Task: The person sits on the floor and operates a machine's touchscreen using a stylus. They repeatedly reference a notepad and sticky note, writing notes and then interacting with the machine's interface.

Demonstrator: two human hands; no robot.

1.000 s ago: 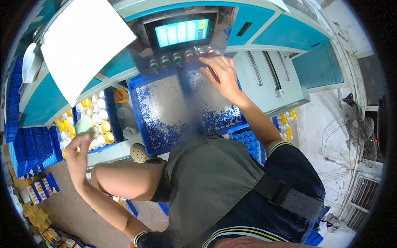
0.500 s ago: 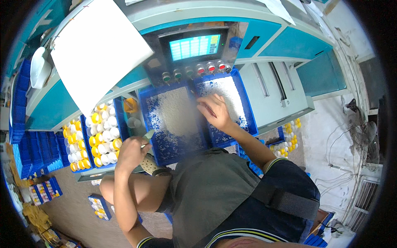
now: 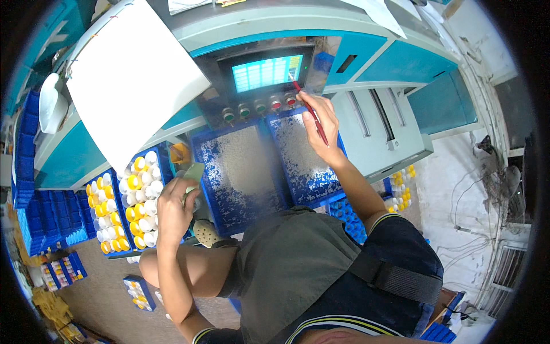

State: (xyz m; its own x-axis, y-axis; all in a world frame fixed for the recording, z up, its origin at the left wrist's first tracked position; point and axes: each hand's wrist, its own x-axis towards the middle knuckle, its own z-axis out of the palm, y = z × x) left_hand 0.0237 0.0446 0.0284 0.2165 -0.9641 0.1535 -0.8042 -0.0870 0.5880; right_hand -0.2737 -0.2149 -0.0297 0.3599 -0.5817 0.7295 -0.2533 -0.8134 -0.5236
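So the slim red pen-like stick (image 3: 314,116) is pinched between thumb and fingers of the right hand (image 3: 325,131), slanted up so its tip is right at the lower right part of the lit screen (image 3: 266,73). Whether the glass is actually being touched can't be told. Biggest worry, probably: with a loose or slipping pinch, the wrong field could get hit. Just under the screen there's a row of knobs, and the red button (image 3: 291,98) is close enough to the knuckles that it could get bumped if the wrist is dropped.

Below the right hand, the right blue tray (image 3: 313,194) is dusted with white granules, and the left blue tray (image 3: 229,217) is set alongside it with more of the same. If either tray's edge is caught by a forearm, grains could be spilled.

Over on the other side, a pale green flat piece (image 3: 196,171) is gripped in the curled fingers of the left hand (image 3: 175,207), held near the left tray's rim. Its exact shape is partly hidden by the fingers. Right beside that hand, lots of white and yellow cups (image 3: 139,211) are packed in blue racks, so a few could be tipped by a careless elbow swing.
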